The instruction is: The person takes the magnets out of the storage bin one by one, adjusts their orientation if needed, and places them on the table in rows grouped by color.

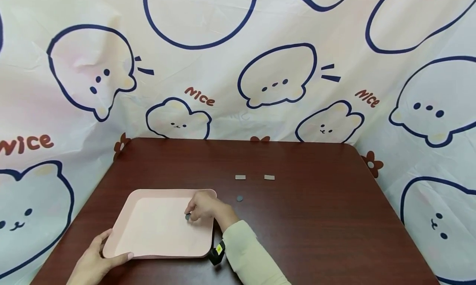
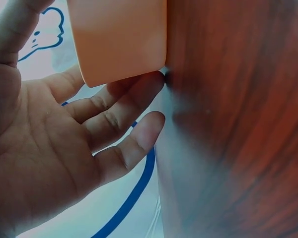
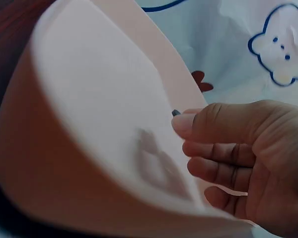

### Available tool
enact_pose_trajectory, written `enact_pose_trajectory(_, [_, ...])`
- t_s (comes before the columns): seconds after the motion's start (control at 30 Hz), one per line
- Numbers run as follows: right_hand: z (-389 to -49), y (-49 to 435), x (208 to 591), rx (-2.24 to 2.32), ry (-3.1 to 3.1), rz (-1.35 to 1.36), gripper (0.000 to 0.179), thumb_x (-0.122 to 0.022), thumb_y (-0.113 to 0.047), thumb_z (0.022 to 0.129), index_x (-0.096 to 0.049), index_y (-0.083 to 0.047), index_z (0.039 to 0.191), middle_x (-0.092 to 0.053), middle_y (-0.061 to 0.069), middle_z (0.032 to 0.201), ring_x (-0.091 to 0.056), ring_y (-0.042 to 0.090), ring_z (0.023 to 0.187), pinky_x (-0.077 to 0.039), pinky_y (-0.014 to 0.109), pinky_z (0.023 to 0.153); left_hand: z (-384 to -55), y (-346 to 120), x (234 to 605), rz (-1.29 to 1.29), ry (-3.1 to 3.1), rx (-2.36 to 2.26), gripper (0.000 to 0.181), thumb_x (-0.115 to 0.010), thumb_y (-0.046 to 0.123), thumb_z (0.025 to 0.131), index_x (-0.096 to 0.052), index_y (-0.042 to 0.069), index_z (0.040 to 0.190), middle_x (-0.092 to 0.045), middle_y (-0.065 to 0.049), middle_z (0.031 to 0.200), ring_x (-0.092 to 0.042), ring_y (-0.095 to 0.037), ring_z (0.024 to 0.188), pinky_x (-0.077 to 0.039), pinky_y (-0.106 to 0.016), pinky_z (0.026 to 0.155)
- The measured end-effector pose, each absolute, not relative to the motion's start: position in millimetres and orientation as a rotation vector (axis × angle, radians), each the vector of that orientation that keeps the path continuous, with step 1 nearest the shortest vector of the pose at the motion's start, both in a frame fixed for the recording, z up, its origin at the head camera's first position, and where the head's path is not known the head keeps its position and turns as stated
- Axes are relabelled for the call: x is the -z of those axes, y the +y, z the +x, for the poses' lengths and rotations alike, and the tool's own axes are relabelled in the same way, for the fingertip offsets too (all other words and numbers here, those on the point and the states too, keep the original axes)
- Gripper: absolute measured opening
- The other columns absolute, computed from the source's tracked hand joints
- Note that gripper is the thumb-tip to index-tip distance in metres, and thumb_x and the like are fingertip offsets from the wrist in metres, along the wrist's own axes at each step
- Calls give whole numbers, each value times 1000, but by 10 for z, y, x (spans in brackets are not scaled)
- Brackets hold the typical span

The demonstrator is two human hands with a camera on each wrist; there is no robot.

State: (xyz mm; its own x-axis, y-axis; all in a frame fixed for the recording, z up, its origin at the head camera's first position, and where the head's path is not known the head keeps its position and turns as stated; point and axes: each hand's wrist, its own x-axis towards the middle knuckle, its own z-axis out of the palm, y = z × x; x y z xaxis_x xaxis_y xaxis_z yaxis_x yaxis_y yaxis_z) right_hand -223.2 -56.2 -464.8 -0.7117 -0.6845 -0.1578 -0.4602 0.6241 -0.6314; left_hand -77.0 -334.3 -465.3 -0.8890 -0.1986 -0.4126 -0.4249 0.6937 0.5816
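Observation:
A shallow pale pink tray point(image 1: 160, 227) lies on the left part of the table. My left hand point(image 1: 94, 258) grips its near left corner, thumb along the front side and fingers at the left side; in the left wrist view the fingertips touch the tray wall point(image 2: 121, 44). Over the right half of the tray, my right hand point(image 1: 202, 206) pinches a small dark grey disc point(image 1: 187, 216) between thumb and forefinger. The right wrist view shows only the edge of that disc point(image 3: 176, 113) beyond the thumb, above the tray floor.
Behind and right of the tray, another small grey disc point(image 1: 239, 198) lies on the dark brown table point(image 1: 316, 227). Farther back are two small pale rectangular pieces point(image 1: 240, 177) side by side. A printed cloth point(image 1: 223, 70) hangs around the table.

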Motion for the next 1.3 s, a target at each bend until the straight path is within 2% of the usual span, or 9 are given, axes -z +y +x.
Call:
enact_pose_trajectory(0.23, [-2207,-343,4583,838,2477,-1013,20,-74,-7,73,-77,-17,91,-60,-15,91,-51,0,77,-42,14,62,-755,-3379,4680,-472,2591,-1027,117,-75,55,70,-8,-9,142,-30,-39,132,-40,-44,112,-37,-52,85])
enact_pose_trajectory(0.43, [-2183,-189,4473,868,2507,-1071,21,-75,-12,77,-76,-15,97,-60,-13,94,-55,2,82,-43,14,67,-761,-3340,4663,-463,2596,-1033,115,-75,53,71,-8,-9,142,-25,-39,135,-36,-46,115,-35,-56,88])
enact_pose_trajectory(0.73, [-2185,134,4391,1061,2489,-978,21,-75,-7,77,-75,-8,99,-58,-8,92,-57,7,79,-46,18,67,-733,-3339,4628,-466,2620,-1024,115,-74,54,72,-8,-9,143,-23,-41,135,-32,-47,118,-31,-60,90])
enact_pose_trajectory(0.93, [-2219,371,4373,1119,2505,-921,21,-74,-5,78,-75,-7,98,-59,-4,93,-57,12,84,-48,21,69,-756,-3337,4596,-451,2618,-1043,115,-75,53,71,-8,-8,143,-20,-39,138,-26,-48,120,-26,-63,92])
enact_pose_trajectory(1.3, [-2309,778,4494,1194,2567,-781,22,-75,-5,76,-74,-4,98,-60,-2,90,-54,13,81,-47,24,62,-796,-3341,4588,-444,2619,-979,117,-74,55,70,-9,-12,141,-20,-42,136,-27,-51,119,-28,-63,91])
